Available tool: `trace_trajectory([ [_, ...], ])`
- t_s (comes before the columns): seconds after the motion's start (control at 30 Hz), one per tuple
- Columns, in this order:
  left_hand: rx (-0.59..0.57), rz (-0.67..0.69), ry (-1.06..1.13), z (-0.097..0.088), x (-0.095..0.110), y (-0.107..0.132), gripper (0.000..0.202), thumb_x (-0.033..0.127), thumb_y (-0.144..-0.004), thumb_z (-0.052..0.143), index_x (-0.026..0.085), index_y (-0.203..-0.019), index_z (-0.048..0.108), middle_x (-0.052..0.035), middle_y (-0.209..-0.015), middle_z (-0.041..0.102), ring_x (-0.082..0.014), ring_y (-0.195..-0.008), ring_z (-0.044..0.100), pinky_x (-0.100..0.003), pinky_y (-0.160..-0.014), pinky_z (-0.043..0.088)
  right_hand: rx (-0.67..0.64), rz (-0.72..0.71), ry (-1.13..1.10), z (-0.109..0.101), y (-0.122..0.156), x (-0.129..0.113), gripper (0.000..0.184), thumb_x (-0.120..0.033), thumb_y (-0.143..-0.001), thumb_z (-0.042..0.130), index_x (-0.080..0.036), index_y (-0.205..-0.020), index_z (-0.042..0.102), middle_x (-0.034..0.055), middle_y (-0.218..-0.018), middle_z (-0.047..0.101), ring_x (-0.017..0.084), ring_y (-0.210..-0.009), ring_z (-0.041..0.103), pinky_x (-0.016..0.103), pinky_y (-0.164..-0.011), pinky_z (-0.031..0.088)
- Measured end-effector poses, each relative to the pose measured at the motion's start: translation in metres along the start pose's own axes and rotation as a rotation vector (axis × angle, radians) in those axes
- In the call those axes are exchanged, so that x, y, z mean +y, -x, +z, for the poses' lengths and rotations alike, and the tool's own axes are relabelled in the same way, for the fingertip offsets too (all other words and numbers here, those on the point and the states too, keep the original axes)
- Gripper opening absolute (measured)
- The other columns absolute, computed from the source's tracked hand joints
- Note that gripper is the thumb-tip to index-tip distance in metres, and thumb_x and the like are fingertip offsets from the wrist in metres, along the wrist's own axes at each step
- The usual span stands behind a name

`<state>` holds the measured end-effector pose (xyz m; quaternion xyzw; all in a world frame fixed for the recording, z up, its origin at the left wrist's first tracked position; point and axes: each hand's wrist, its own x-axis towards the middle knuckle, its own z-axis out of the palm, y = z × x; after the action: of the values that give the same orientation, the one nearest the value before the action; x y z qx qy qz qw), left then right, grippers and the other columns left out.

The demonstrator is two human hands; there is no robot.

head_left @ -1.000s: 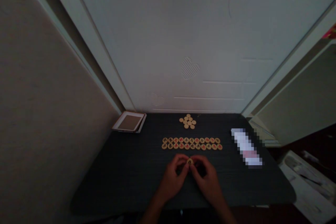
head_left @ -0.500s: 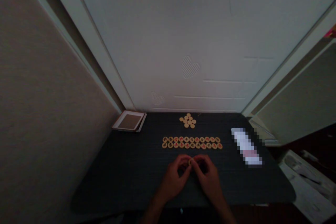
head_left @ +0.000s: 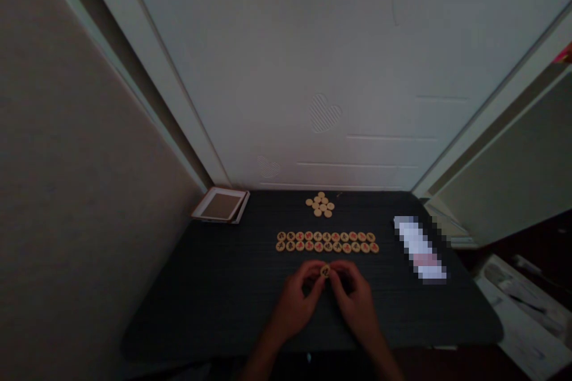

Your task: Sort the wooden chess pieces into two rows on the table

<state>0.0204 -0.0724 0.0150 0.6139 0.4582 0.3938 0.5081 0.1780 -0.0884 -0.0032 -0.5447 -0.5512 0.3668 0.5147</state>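
Note:
Between the fingertips of both hands is a round wooden Chinese chess piece (head_left: 325, 272), its face with a black character turned toward me. My left hand (head_left: 300, 297) pinches its left side, and my right hand (head_left: 354, 296) grips the right side. Just beyond the fingers lie two long rows of Chinese chess pieces (head_left: 328, 247), face up, with red and black characters. Farther back is a loose cluster of pale round pieces (head_left: 322, 207) that show no characters.
The dark table (head_left: 214, 297) backs onto a white panel (head_left: 375, 71) with heart patterns. A shallow box (head_left: 221, 205) sits at the back left corner. On the right lies a pixelated bright object (head_left: 420, 250). White boxes (head_left: 527, 309) stand beyond the table's right edge.
The chess piece in my fingers has turned so that its black character shows; earlier mostly its edge was visible. Both hands stay in nearly the same place.

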Motion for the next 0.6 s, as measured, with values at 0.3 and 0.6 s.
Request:
trace_trajectory([
  [0.3,-0.015,0.011,-0.020,0.0005,0.0009,0.0012,0.024,0.032,-0.095,0.060,0.025,-0.118,0.064,-0.0047,-0.114,0.076,-0.0202,-0.103,0.072,-0.032,-0.093,0.056,0.049,0.028,0.005,0.0022,-0.0014,-0.0010,0.021,-0.039,-0.088,0.070,-0.021,-0.097,0.066,0.0047,-0.090,0.072,0.020,-0.081,0.070,0.031,-0.075,0.056],
  [0.6,0.006,0.020,-0.025,0.0010,0.0000,0.0009,0.022,0.033,-0.095,0.060,0.026,-0.115,0.064,-0.0037,-0.111,0.076,-0.0194,-0.100,0.073,-0.030,-0.090,0.057,0.041,0.069,-0.015,-0.0005,-0.0016,0.0039,0.022,-0.042,-0.090,0.068,-0.021,-0.096,0.065,0.0051,-0.091,0.073,0.022,-0.084,0.070,0.033,-0.078,0.055],
])
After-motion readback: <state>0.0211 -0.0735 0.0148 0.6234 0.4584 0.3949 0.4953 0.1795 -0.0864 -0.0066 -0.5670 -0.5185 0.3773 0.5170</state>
